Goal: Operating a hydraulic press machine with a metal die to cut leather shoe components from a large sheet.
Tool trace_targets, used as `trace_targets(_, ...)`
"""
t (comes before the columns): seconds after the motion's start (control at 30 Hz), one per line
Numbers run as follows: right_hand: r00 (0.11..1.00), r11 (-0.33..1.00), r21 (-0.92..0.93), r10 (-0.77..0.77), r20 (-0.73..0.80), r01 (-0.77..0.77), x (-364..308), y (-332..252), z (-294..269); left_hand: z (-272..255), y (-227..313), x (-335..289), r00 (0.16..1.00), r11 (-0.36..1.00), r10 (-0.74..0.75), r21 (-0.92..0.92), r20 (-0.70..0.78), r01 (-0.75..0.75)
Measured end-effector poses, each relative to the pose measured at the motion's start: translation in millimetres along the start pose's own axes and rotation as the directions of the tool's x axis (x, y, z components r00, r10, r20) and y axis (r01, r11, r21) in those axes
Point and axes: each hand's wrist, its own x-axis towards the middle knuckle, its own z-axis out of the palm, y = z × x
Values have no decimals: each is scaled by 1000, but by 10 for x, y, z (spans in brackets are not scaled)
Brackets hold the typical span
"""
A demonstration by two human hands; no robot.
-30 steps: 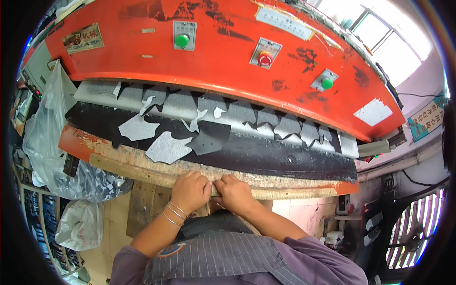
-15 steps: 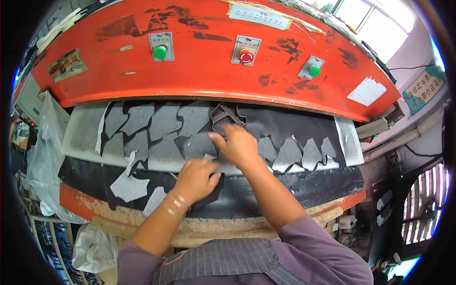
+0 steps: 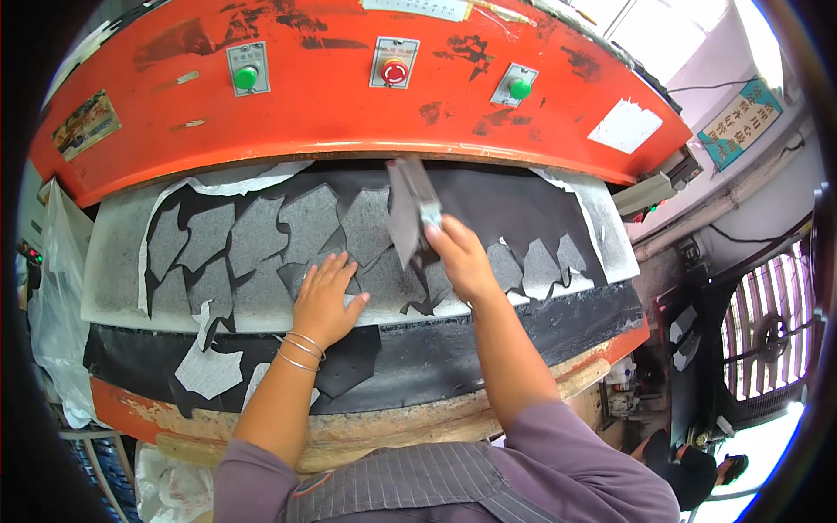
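Note:
A black sheet [image 3: 497, 196] lies across the pale cutting board [image 3: 118, 253], with rows of grey patches where shapes have been cut out of it. My left hand [image 3: 324, 296] rests flat on this sheet near its front edge, fingers stretched out. In my right hand [image 3: 462, 257] is a metal cutting die [image 3: 420, 187], gripped by its near end and tilted up on edge above the sheet. The die is blurred by motion; a grey face shows along its left side, and I cannot tell whether a cut piece is in it.
The red press beam [image 3: 323, 113] spans the far side, bearing two green buttons and a red stop button [image 3: 394, 71]. Cut pieces [image 3: 209, 366] lie on the black front ledge [image 3: 436, 349]. A clear plastic bag [image 3: 61, 288] hangs at left. Another person [image 3: 684, 466] is at lower right.
My right hand has raised the cutting die off the sheet and tipped it on edge. My left hand has moved forward onto the sheet, fingers spread. The whole view has shifted.

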Motion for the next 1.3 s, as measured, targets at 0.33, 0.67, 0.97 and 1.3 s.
trace_targets(0.33, 953, 998, -56, 19, 304, -2, -1478, -61, -513, 395, 853, -311, 930, 676, 133, -717, 341, 166)
trace_targets(0.67, 839, 937, -206, -138, 526, 283, -1497, -228, -1168, 607, 1964, -562, 866, 52, -388, -931, 315, 362)
trace_targets(0.97, 441, 365, -287, -469, 765, 886, -229, -50, -2069, 83, 1758, -1713, 695, 461, -586, -534, 416, 708)
trace_targets(1.3, 223, 159, -185, -272, 936, 970, 1065, 222, -2070, -292, 2153, -1441, 738, 663, -674, -408, 42, 628)
